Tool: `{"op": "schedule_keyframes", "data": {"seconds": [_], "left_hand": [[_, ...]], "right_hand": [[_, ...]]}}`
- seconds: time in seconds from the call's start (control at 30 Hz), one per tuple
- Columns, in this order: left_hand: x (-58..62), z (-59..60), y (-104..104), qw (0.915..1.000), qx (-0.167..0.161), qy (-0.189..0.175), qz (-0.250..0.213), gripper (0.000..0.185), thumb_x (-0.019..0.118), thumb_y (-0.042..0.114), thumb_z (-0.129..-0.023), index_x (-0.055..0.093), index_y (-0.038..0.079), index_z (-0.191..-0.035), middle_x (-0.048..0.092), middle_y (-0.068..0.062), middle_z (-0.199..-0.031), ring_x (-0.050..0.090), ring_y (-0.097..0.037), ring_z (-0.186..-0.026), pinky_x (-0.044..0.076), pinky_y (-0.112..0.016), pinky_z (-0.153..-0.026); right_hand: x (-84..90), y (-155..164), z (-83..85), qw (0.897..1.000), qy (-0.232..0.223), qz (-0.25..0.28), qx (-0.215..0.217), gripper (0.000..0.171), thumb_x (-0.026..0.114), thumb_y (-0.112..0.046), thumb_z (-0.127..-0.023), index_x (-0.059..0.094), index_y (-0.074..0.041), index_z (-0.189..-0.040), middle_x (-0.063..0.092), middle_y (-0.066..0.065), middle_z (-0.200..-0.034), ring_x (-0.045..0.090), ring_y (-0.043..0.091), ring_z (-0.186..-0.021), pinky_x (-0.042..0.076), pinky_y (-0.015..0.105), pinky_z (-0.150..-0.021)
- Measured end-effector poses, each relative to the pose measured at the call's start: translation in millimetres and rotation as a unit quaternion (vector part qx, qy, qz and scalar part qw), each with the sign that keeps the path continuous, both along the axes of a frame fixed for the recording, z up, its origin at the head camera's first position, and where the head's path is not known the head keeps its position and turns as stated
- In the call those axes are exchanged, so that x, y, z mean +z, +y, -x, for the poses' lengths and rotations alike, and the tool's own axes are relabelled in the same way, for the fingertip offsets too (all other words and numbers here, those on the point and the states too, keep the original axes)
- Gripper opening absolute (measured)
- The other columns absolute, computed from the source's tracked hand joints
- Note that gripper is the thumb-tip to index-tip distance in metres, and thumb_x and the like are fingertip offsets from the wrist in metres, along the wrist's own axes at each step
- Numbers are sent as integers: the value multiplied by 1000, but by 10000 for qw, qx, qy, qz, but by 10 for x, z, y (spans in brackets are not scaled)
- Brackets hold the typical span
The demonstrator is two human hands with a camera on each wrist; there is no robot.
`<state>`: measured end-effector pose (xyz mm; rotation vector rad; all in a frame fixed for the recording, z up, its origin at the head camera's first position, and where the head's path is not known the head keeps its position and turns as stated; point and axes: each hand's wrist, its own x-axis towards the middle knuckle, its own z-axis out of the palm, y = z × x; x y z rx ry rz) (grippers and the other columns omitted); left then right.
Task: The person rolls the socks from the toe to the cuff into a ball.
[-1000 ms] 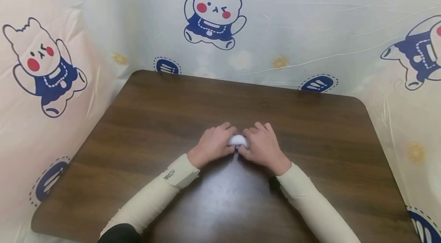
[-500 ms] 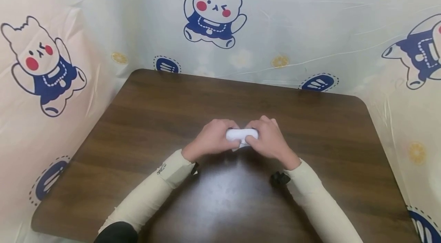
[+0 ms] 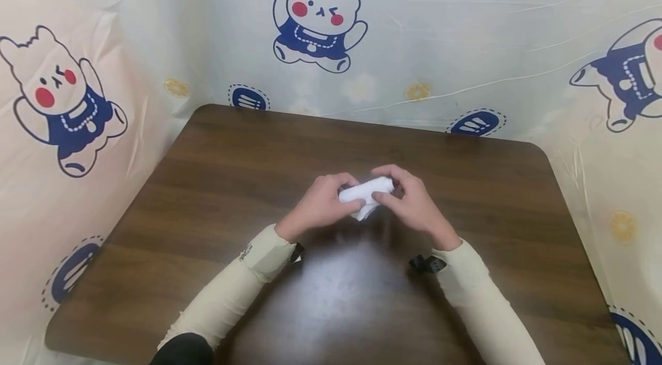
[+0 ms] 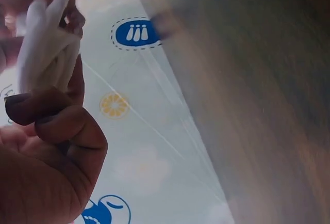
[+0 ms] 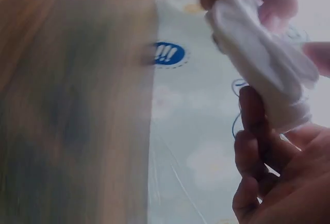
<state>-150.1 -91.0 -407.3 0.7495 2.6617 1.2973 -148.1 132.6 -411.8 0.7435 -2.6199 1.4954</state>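
Observation:
A rolled bundle of soft white cloth (image 3: 366,189) is held between both hands above the middle of the table, its right end tilted up and a loose flap hanging below. My left hand (image 3: 320,201) grips the left end, thumb in front and fingers behind. At the other end, my right hand (image 3: 414,204) has its thumb against the near side and its fingers round the back. Folded layers of the cloth (image 4: 38,48) show in the left wrist view. Curled fingers of the right hand (image 5: 263,146) lie beneath the bundle in the right wrist view.
A dark brown wooden table (image 3: 248,146) with rounded corners lies under the hands. Pale sheeting (image 3: 414,26) printed with cartoon bears surrounds it at the back and both sides. A black strap (image 3: 428,264) shows at the right wrist.
The white bundle has come more into view between the hands and turned from level to tilted, right end up. Both hands have moved slightly away from the body, and the right fingers have loosened outward.

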Motion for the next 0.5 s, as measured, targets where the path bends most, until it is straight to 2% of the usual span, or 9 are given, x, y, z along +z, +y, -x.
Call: {"op": "schedule_keyframes", "data": {"seconds": [0.1,0.2,0.37,0.43,0.5], "left_hand": [[-8,-10,9,9978,243,-297,-540,25,77,20,-90,68,4,-107,68,-4,-92,60,-19,-74,52,-31,-64],[-29,-25,32,9890,415,-743,-1207,28,77,19,-91,67,1,-110,69,-7,-97,64,-20,-76,55,-34,-66],[-77,-51,88,9612,397,-1543,-2253,26,74,15,-93,66,-3,-111,69,-13,-103,69,-23,-84,56,-34,-71],[-96,-60,107,9524,355,-1753,-2468,25,73,14,-94,67,-3,-111,70,-13,-103,68,-24,-87,55,-33,-73],[-104,-73,117,9472,324,-1883,-2575,25,72,13,-94,67,-4,-111,71,-13,-103,68,-24,-90,55,-35,-76]], "right_hand": [[11,32,3,9936,-168,1097,221,41,65,-9,-91,58,-3,-131,59,10,-101,51,26,-85,43,33,-72],[27,22,-3,9851,-164,1693,238,45,64,-2,-88,56,0,-133,58,13,-101,53,27,-85,42,31,-71],[38,1,-12,9846,-144,1740,-16,46,69,0,-87,58,0,-132,58,14,-101,54,26,-84,43,29,-71],[25,1,-8,9858,-196,1664,-111,43,70,0,-88,60,-1,-130,59,14,-100,53,26,-83,43,28,-70],[5,3,-4,9862,-271,1623,-183,40,71,0,-88,62,-1,-127,60,16,-98,52,27,-82,43,28,-68]]}}
